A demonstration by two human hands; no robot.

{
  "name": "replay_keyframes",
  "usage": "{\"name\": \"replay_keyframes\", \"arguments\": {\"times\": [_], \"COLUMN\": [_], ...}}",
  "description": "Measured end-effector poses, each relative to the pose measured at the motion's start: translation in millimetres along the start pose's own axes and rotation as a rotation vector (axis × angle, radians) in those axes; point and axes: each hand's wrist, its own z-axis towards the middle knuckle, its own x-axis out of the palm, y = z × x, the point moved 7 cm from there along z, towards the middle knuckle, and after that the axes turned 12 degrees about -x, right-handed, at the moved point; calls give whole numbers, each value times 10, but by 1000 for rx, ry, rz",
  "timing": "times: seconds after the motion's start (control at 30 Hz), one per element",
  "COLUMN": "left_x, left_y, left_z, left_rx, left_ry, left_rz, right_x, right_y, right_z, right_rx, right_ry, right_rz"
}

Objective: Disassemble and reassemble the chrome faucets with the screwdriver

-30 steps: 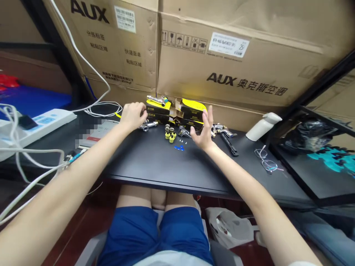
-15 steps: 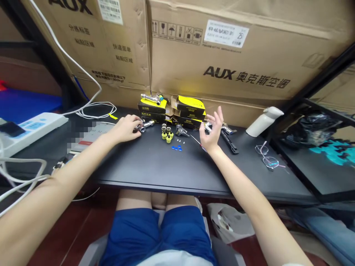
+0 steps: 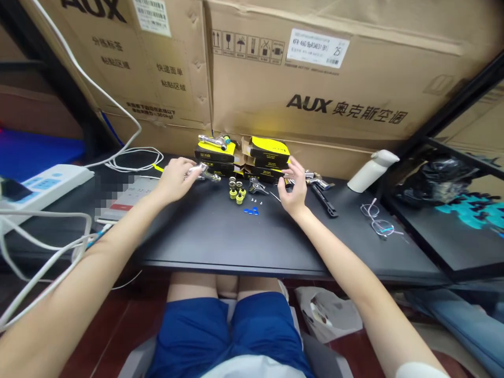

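Observation:
My left hand grips a chrome tap fitting just above the black desk, in front of the stacked yellow-and-black boxes. My right hand has curled fingers at the front corner of those boxes. A thin metal rod lies just left of it, and whether the fingers hold anything is hidden. Between my hands sit yellow fittings, a small chrome lever, and blue pieces. A chrome tap rests on the boxes.
Another chrome tap and a black tool lie right of my right hand. Glasses and a white bottle stand further right. A power strip and white cables lie left; cardboard cartons stand behind.
My left hand has lifted the chrome fitting off the desk. My right hand has moved left toward the boxes and its spread fingers have curled. The view has tilted slightly.

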Motion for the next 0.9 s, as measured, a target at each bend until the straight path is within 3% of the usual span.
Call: {"name": "replay_keyframes", "arguments": {"times": [0.07, 0.17, 0.27, 0.33, 0.43, 0.57, 0.7, 0.8, 0.9], "left_x": [-40, 17, 244, 377, 511, 594, 634, 704, 758], "left_y": [13, 53, 13, -63, -137, -83, -38, -61, -135], "left_z": [37, 151, 307, 379, 373, 216, 112, 63, -5], "left_rx": [-91, -206, -292, -316, -344, -416, -398, -404, -434], "left_ry": [-61, -106, 8, 71, 154, 263, 341, 409, 463], "left_rz": [-150, -424, -764, -896, -1014, -1078, -977, -937, -1006], "right_x": [99, 416, 866, 1103, 1360, 1543, 1585, 1498, 1237], "right_y": [3, 83, 227, 227, 176, 128, 141, 146, 134], "right_z": [65, 225, 349, 419, 499, 445, 431, 560, 725], "right_rx": [76, 118, 58, 36, 16, 19, 23, 15, 28], "right_ry": [96, 384, 792, 979, 1115, 1257, 1308, 1253, 1076], "right_rz": [17, 97, 195, 119, 76, 64, 46, 49, 39]}}
